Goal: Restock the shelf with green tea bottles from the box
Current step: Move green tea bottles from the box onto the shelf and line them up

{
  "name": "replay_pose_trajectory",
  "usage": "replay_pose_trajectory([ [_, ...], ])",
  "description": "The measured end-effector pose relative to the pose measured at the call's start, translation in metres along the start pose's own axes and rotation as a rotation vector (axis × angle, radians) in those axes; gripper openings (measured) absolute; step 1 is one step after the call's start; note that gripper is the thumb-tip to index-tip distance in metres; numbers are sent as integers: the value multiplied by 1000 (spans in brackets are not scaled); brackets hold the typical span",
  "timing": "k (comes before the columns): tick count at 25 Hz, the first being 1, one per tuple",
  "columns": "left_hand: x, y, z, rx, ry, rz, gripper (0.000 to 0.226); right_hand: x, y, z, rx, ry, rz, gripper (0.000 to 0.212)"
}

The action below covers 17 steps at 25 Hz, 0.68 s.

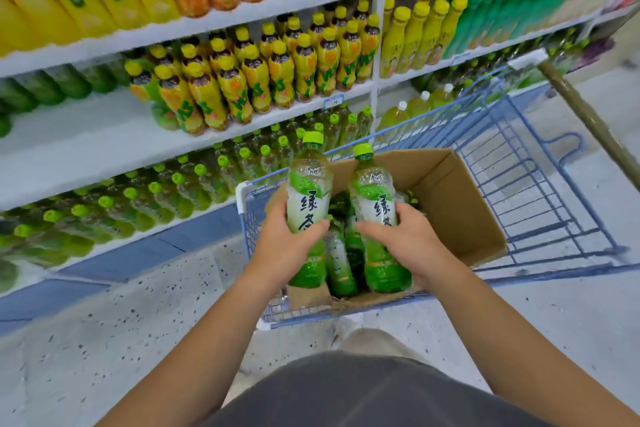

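Gripping one bottle apiece, both hands hover over the box. The left hand (284, 243) curls round the lower label of the left-hand bottle (308, 191), thumb across the front; cap and shoulder rise above the grip and the green base hangs below it. The right hand (405, 243) wraps the right-hand bottle (374, 191) likewise. Both bottles are upright and just beside each other. Beneath them, more green tea bottles (341, 263) lie in the open cardboard box (450, 201), which sits in a blue wire trolley (519, 156). Beyond it stands the shelf unit (86, 149), whose lowest tier holds rows of green-capped shelf bottles (156, 198).
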<state>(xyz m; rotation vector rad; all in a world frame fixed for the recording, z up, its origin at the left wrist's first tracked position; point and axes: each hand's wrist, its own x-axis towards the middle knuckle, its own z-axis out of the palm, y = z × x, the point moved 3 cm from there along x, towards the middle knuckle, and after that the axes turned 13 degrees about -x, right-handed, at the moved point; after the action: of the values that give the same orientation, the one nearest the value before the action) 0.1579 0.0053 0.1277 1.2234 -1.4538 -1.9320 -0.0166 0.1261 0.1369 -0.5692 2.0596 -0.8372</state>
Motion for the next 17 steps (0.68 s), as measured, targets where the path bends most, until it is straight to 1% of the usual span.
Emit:
replay_pose_trajectory([
  [2,-15,10,-36,14,47,40,45,-15,-24,27,-23,32,-33,27],
  [5,-38,23,-97,5,91,103,35,-38,-61,78,-20,21,-94,24],
  [9,-66,38,-183,-27,170,154,35,-60,-109,150,-33,23,-152,30],
  [12,-84,46,-247,-45,246,175,36,-70,-147,203,-62,-22,-202,32],
  [15,-96,50,-304,-68,356,184,36,-71,-184,249,-105,-74,-271,29],
  [17,-101,50,-336,-74,428,176,40,-67,-203,277,-127,-123,-305,30],
])
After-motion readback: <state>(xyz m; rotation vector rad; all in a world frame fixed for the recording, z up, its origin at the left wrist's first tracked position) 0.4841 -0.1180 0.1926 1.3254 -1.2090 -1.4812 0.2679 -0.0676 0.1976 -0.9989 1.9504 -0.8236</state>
